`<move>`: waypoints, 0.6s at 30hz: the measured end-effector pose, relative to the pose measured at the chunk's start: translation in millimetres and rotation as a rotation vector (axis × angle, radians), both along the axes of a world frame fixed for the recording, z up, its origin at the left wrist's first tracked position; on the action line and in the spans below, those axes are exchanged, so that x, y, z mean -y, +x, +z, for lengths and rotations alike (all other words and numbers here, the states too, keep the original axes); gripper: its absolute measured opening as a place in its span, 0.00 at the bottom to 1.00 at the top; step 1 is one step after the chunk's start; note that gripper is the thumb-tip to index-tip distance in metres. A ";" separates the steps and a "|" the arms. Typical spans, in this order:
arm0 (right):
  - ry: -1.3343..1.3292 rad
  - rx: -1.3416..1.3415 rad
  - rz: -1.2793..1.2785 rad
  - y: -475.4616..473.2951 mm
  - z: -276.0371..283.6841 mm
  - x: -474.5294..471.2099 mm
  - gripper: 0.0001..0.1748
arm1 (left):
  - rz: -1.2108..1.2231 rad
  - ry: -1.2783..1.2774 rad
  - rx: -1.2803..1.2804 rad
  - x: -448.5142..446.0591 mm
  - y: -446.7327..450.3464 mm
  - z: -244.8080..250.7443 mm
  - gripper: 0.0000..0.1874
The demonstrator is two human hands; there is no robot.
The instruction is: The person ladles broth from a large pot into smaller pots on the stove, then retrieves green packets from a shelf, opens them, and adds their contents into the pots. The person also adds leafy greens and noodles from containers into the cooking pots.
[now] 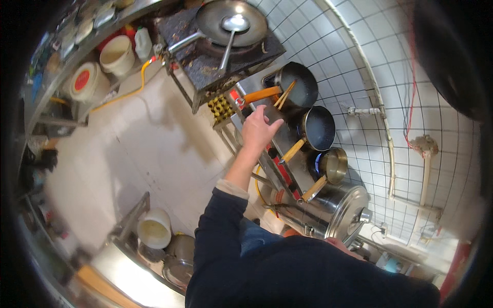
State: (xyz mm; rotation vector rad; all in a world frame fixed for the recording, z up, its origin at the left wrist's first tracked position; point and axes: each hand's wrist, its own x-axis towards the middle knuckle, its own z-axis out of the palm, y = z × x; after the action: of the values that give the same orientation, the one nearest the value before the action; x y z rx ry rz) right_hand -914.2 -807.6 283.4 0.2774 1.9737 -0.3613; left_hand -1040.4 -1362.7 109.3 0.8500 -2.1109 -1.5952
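Note:
My left hand [258,129] is over the front of a gas range [283,169], thumb and fingers apart and nothing in them. Nearest to it is the wooden handle [264,94] of a dark saucepan [302,86], which holds whitish liquid and a pair of chopsticks [285,95]. A second dark pan [320,129], its wooden handle [292,151] pointing to the front, also contains cloudy liquid. Beside a blue flame [318,163] stands a smaller metal saucepan [336,166]. Only a strip of my right hand or forearm [344,248] shows past my dark top; its fingers are hidden.
A steel wok [215,29] with a ladle [233,36] sits on a sooty stove [185,50]. A large lidded steel pot [339,211] stands near my body. White buckets [117,56] and a yellow gas hose [144,77] are at left. Tiled wall [358,154] rises behind the pans.

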 end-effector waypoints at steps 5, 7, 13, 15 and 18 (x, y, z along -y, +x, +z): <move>-0.028 -0.149 -0.056 19.6 -2.3 -13.9 0.21 | -0.020 -0.296 -0.005 1.0 -38.9 39.0 0.20; -0.061 -0.175 -0.141 34.7 -7.3 -24.8 0.21 | -0.052 -0.447 0.057 7.9 -49.6 33.1 0.12; -0.396 -0.201 -0.548 114.9 -41.3 -84.8 0.21 | -0.120 -0.799 0.050 50.9 -63.8 12.7 0.05; -0.312 -0.144 -0.513 144.2 -63.9 -103.3 0.21 | -0.100 -0.797 0.223 56.2 -62.3 14.1 0.09; -0.117 -0.045 -0.745 192.2 -77.6 -123.9 0.22 | -0.124 -0.881 0.140 55.1 -67.5 32.5 0.07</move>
State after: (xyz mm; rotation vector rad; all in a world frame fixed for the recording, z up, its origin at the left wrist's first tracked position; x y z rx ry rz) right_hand -722.0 -683.7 205.8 0.9378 1.8222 -0.9574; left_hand -1107.8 -1417.8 141.8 0.5225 -2.6284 -0.5039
